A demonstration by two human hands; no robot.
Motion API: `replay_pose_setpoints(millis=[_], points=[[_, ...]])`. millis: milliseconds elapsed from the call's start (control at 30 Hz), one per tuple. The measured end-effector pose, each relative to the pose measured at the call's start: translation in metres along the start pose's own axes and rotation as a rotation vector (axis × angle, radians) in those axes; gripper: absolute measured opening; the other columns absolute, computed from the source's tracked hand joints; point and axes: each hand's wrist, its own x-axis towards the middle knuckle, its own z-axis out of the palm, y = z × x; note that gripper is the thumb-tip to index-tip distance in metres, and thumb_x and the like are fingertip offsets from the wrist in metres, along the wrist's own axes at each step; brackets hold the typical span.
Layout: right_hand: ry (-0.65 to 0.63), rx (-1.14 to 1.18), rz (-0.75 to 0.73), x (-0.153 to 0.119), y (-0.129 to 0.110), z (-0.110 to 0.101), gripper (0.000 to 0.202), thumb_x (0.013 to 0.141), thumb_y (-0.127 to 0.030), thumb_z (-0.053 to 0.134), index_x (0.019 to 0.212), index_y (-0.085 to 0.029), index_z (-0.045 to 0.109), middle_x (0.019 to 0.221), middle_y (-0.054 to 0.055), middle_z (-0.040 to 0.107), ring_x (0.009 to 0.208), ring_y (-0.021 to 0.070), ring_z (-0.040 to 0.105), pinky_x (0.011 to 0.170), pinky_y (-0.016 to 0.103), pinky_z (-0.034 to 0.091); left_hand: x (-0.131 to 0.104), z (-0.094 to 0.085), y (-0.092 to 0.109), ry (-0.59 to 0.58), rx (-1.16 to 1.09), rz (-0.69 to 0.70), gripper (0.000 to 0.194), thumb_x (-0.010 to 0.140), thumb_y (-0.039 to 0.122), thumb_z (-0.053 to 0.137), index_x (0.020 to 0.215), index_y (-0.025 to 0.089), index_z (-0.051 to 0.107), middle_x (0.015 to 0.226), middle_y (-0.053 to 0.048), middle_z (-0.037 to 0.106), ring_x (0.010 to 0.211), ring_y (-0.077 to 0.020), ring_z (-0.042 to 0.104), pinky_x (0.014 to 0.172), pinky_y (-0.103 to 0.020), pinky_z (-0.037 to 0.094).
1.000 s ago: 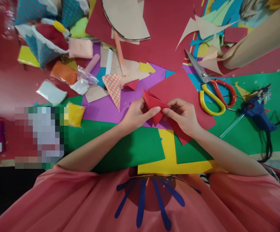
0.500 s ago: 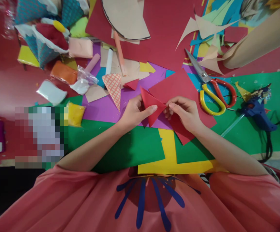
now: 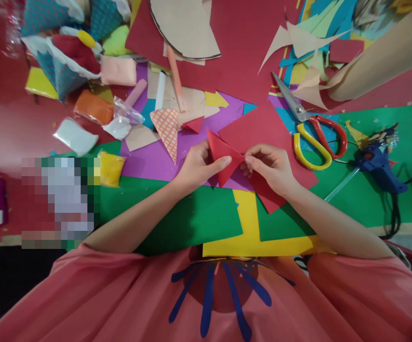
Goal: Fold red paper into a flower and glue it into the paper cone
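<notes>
A red paper cone is held between my hands, its pointed tip to the right. My left hand grips its wide end, the thumb lying across the outside and the fingers partly hidden behind. At the tip, the thumb and index finger of my right hand are pinched together on the point. Under the hands lies a flat red sheet over a purple sheet. Left of the cone rest a small cone with an orange lattice pattern and a small folded red piece.
Scissors with yellow and red handles lie at right, beside a blue glue gun. Packets of clay, such as an orange one, and blue patterned cones fill the left. A beige paper roll and paper scraps occupy the far right.
My right hand has shifted slightly left, and its thumb and index finger have closed onto the cone's tip. My left hand and the cone have stayed in place.
</notes>
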Motion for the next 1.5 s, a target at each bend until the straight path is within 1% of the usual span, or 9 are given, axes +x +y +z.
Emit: replay_pose_setpoints(millis=[133, 333, 533, 700, 800, 1033, 1200, 1500], points=[[0.003, -0.024, 0.007, -0.0001, 0.0007, -0.0007, 0.034, 0.077, -0.05, 0.074, 0.075, -0.018, 0.061, 0.063, -0.003, 0.061, 0.053, 0.0076, 0.057, 0.054, 0.022, 0.049, -0.0003, 0.0005, 0.0003, -0.008, -0.012, 0.01, 0.048, 0.071, 0.06, 0.072, 0.087, 0.016, 0.063, 0.086, -0.006, 0.074, 0.076, -0.0184, 0.07, 0.065, -0.029, 0.058], [0.005, 0.003, 0.002, 0.0003, 0.0011, -0.0001, 0.033, 0.077, -0.048, 0.074, 0.076, -0.018, 0.061, 0.062, -0.004, 0.061, 0.052, 0.0073, 0.057, 0.053, 0.022, 0.05, 0.0005, 0.0001, -0.001, -0.031, -0.03, 0.018, 0.048, 0.071, 0.061, 0.072, 0.087, 0.017, 0.062, 0.086, -0.006, 0.073, 0.076, -0.0183, 0.07, 0.066, -0.029, 0.058], [0.005, 0.0, 0.009, 0.0002, 0.0011, -0.0001, 0.032, 0.078, -0.048, 0.073, 0.076, -0.018, 0.061, 0.062, -0.004, 0.061, 0.052, 0.0074, 0.057, 0.052, 0.021, 0.05, 0.0013, -0.001, -0.0013, -0.012, -0.008, -0.004, 0.047, 0.069, 0.059, 0.074, 0.085, 0.016, 0.062, 0.084, -0.005, 0.073, 0.073, -0.0166, 0.068, 0.064, -0.027, 0.057], [0.009, -0.001, -0.006, -0.001, 0.001, -0.0014, 0.025, 0.084, -0.042, 0.067, 0.078, -0.018, 0.064, 0.065, -0.003, 0.064, 0.054, 0.0074, 0.059, 0.055, 0.021, 0.05, 0.001, -0.0004, -0.0009, -0.008, -0.006, -0.004, 0.045, 0.07, 0.055, 0.074, 0.088, 0.015, 0.062, 0.087, -0.006, 0.073, 0.077, -0.0182, 0.069, 0.067, -0.029, 0.058], [-0.001, -0.023, -0.03, -0.0016, 0.0014, -0.0014, 0.024, 0.085, -0.04, 0.066, 0.079, -0.018, 0.064, 0.064, -0.003, 0.064, 0.054, 0.0074, 0.059, 0.055, 0.021, 0.049, 0.0009, -0.0003, -0.0017, -0.003, -0.006, 0.007, 0.045, 0.07, 0.055, 0.074, 0.089, 0.016, 0.062, 0.087, -0.006, 0.073, 0.076, -0.0178, 0.069, 0.067, -0.029, 0.058], [-0.012, -0.053, -0.041, -0.0013, 0.0029, -0.0007, 0.028, 0.084, -0.046, 0.066, 0.08, -0.018, 0.062, 0.063, -0.003, 0.061, 0.054, 0.0082, 0.058, 0.055, 0.022, 0.05, 0.0004, -0.0004, -0.0028, -0.004, 0.024, -0.001, 0.047, 0.071, 0.058, 0.073, 0.089, 0.016, 0.062, 0.086, -0.006, 0.072, 0.076, -0.0184, 0.068, 0.067, -0.03, 0.057], [-0.001, -0.071, -0.047, -0.0009, 0.0012, 0.001, 0.031, 0.082, -0.048, 0.068, 0.077, -0.019, 0.06, 0.061, -0.005, 0.057, 0.052, 0.0073, 0.055, 0.053, 0.021, 0.049, 0.0001, -0.0004, -0.0034, 0.011, 0.02, -0.02, 0.042, 0.07, 0.054, 0.074, 0.085, 0.017, 0.061, 0.083, -0.005, 0.07, 0.073, -0.0172, 0.067, 0.063, -0.028, 0.055], [0.0, -0.089, -0.044, -0.0003, 0.0021, 0.0008, 0.033, 0.082, -0.049, 0.067, 0.075, -0.019, 0.059, 0.063, -0.003, 0.059, 0.052, 0.0076, 0.055, 0.052, 0.022, 0.048, 0.0006, 0.0015, 0.0018, 0.032, 0.011, -0.026, 0.037, 0.068, 0.047, 0.076, 0.082, 0.015, 0.063, 0.08, -0.005, 0.071, 0.07, -0.0167, 0.067, 0.06, -0.027, 0.056]])
